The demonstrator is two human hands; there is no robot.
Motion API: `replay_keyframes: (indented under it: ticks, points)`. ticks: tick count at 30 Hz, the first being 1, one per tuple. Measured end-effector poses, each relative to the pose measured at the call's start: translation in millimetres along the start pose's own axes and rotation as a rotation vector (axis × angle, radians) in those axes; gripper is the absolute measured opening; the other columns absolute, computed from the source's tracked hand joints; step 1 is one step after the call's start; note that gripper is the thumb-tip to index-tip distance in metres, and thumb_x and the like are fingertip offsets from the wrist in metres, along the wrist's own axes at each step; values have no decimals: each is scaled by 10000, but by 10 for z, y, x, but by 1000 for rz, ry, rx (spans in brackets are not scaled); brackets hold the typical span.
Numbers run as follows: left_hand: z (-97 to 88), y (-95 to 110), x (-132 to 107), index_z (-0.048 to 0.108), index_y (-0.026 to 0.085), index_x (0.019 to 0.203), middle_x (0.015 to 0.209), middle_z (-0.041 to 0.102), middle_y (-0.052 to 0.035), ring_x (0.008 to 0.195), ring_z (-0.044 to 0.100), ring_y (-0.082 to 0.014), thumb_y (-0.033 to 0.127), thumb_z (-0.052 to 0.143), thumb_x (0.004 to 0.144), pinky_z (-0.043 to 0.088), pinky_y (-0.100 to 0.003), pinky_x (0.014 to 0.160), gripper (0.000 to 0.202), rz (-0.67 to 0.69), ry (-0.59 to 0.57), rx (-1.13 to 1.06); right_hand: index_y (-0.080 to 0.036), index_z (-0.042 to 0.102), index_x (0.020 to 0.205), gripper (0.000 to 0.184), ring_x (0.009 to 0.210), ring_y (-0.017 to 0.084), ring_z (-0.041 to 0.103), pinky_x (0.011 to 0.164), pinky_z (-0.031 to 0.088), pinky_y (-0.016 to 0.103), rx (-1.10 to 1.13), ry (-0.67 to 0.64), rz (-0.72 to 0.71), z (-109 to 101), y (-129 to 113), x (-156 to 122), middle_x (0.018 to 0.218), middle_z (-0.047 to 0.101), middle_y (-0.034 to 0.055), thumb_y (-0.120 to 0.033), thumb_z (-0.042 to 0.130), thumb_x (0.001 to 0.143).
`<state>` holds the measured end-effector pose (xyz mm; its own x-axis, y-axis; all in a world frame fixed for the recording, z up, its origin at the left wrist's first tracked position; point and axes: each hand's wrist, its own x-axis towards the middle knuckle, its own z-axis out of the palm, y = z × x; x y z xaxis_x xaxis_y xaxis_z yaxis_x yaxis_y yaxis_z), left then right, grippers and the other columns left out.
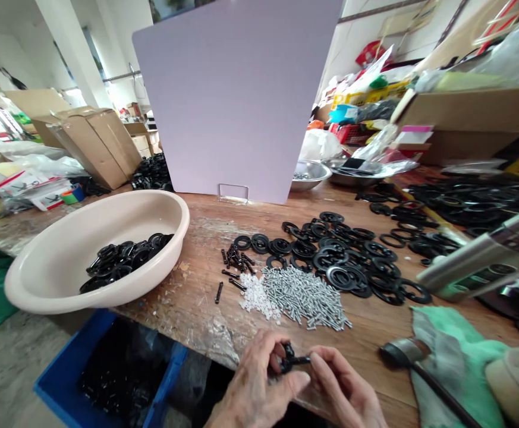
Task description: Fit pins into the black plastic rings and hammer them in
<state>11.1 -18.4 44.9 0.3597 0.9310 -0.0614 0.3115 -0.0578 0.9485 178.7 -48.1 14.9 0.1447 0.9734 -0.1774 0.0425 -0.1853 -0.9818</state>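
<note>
At the table's front edge my left hand is closed round a small black part, whose full shape the fingers hide. The thumb and fingertips of my right hand pinch the end of a black pin that runs into that part. Just beyond my hands lie a pile of silver screws and a smaller heap of white plastic bits. Loose black pins are scattered behind these, beside many flat black rings.
A beige basin with black parts stands at left, above a blue crate on the floor. At right, a hammer lies on a green cloth, near a metal flask. A pale upright board blocks the back.
</note>
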Motion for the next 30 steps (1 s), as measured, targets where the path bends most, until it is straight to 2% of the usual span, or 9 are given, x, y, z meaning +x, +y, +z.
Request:
replay_keyframes:
  ticks: [2, 4, 7, 11, 14, 16, 20, 24, 30]
  points:
    - [0, 9, 14, 659, 194, 961, 891, 641, -34, 801, 557, -169, 262, 560, 807, 439, -275, 742, 196, -32, -10, -82, -197, 604, 841, 441, 593, 122, 472, 540, 410, 214, 29, -26, -11, 68, 15, 30, 658, 543, -7, -630, 603, 759]
    - [-6, -9, 32, 677, 178, 886, 841, 655, -31, 758, 556, -158, 256, 527, 829, 420, -259, 690, 178, -28, -16, -139, -186, 634, 860, 498, 559, 125, 486, 518, 408, 222, 90, -29, 3, 96, 30, 66, 627, 556, 3, -666, 601, 734]
    - [-40, -32, 30, 683, 180, 904, 866, 666, -32, 773, 559, -164, 268, 543, 829, 413, -268, 705, 181, -22, -26, -162, -178, 660, 873, 537, 527, 125, 500, 492, 398, 228, 144, -56, 12, 101, 3, 84, 616, 569, 10, -685, 618, 700]
    - [-89, -3, -14, 688, 199, 892, 875, 658, -30, 798, 555, -174, 264, 540, 844, 415, -289, 739, 169, -16, -45, -94, -180, 642, 770, 451, 516, 107, 447, 490, 368, 219, -28, -101, -34, 98, -153, 42, 579, 507, -20, -627, 642, 713]
    - [-82, -26, -33, 660, 214, 998, 946, 626, -41, 860, 545, -187, 250, 577, 829, 434, -304, 792, 192, 38, -33, -25, -185, 618, 762, 439, 533, 109, 420, 496, 359, 219, -106, -104, -21, 31, -251, 20, 591, 485, -24, -624, 604, 748]
    - [-49, -97, -22, 581, 220, 1160, 1098, 578, -69, 1015, 497, -228, 265, 638, 795, 406, -363, 926, 372, 108, 14, 84, -193, 608, 778, 424, 568, 119, 427, 516, 364, 223, -129, -79, -23, -45, -272, 15, 618, 489, -21, -616, 610, 746]
    - [21, -266, 35, 496, 216, 1254, 1236, 500, -92, 1127, 401, -282, 214, 616, 793, 311, -479, 1032, 476, 142, 10, 327, -193, 598, 749, 419, 580, 123, 398, 530, 337, 234, -137, 77, -43, -131, -267, -5, 603, 463, -24, -611, 619, 739]
    - [5, -247, 50, 494, 219, 1222, 1194, 491, -83, 1116, 410, -259, 144, 585, 763, 341, -435, 1016, 474, 190, 5, 306, -191, 586, 707, 440, 554, 115, 373, 515, 306, 238, -160, 140, -72, -79, -263, -16, 581, 442, -31, -630, 602, 738]
    - [-60, -22, 87, 519, 207, 1177, 1098, 556, -64, 1009, 519, -196, 232, 629, 791, 425, -315, 919, 402, 135, -23, 30, -181, 578, 730, 396, 590, 119, 439, 553, 358, 238, -75, -7, -79, 37, -211, 109, 627, 516, -20, -574, 626, 754]
